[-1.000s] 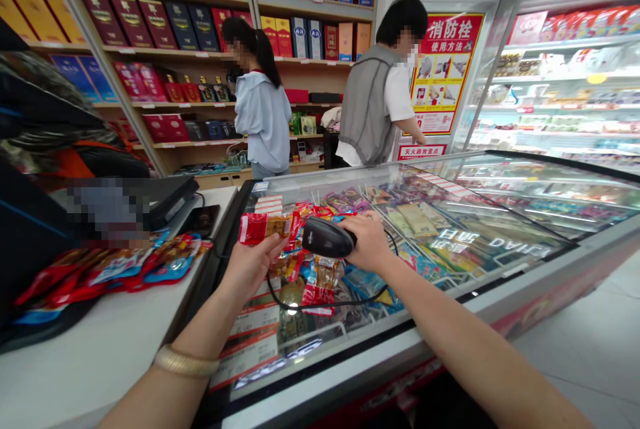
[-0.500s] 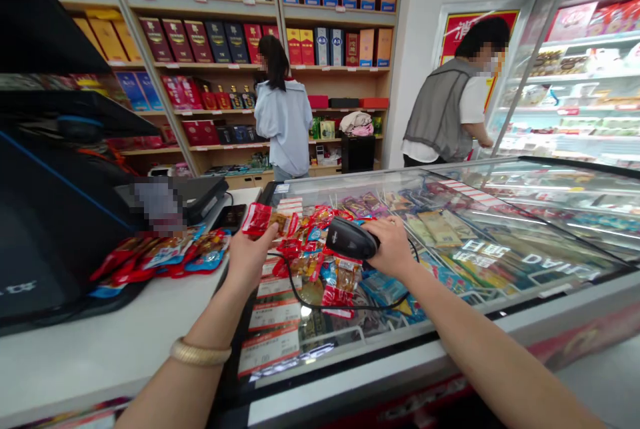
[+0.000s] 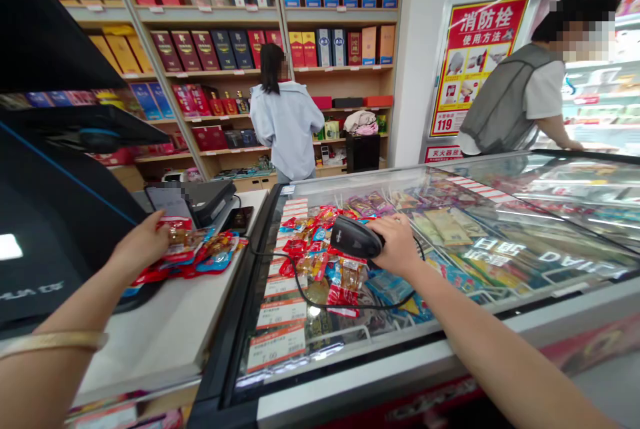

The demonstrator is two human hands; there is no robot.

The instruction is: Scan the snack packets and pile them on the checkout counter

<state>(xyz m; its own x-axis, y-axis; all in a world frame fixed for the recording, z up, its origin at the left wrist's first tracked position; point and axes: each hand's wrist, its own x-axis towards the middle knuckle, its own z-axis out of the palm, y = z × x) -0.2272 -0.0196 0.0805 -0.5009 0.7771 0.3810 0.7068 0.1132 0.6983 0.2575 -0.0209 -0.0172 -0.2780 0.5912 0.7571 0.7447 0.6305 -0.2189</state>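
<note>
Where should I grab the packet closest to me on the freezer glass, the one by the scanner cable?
I'd pinch the packet's clear, bulging middle across its sides, coming in low from the left. The cable crosses its red near end, and the scanner, held in your right hand, crowds the far end.

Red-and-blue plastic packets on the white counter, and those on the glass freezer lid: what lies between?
Head view: the freezer's black edge and some black cable lie between the counter heap and lid heap.

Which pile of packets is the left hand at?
The pile on the white counter, left hand at its left end; the other pile lies on the glass-topped freezer.
</note>
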